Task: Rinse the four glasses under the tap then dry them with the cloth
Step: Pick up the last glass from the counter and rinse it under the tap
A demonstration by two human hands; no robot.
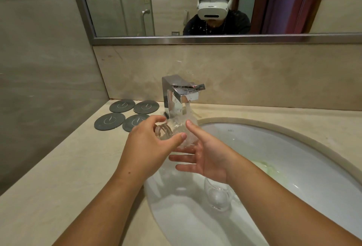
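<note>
The clear, unmarked glass (pixel 169 131) is held tipped on its side directly under the tap (pixel 180 92), thick round base toward the camera, with the water stream (pixel 188 108) falling onto its far end and splashing over it. The left hand (pixel 148 143) grips the glass near its base, thumb and fingers curled round it. The right hand (pixel 205 157) lies palm up just beside and below the glass, fingers straight and spread, 1 digit raised against the wet side. A 2nd clear glass (pixel 217 196) lies on its side in the white basin (pixel 293 143), partly under the right wrist. A pale green patch (pixel 268 168) shows lower in the basin; what it is cannot be told. A small mark (pixel 230 130) is printed on the basin's far wall, too small to read. 4 round grey coasters (pixel 109 121), each bearing a white line emblem with no legible text, sit in a 2-by-2 group on the beige counter (pixel 68 167) left of the tap, near the wall corner. Bare counter extends from the coasters toward the camera along the basin's left rim. A metal-framed mirror (pixel 176 38) runs above the backsplash.
</note>
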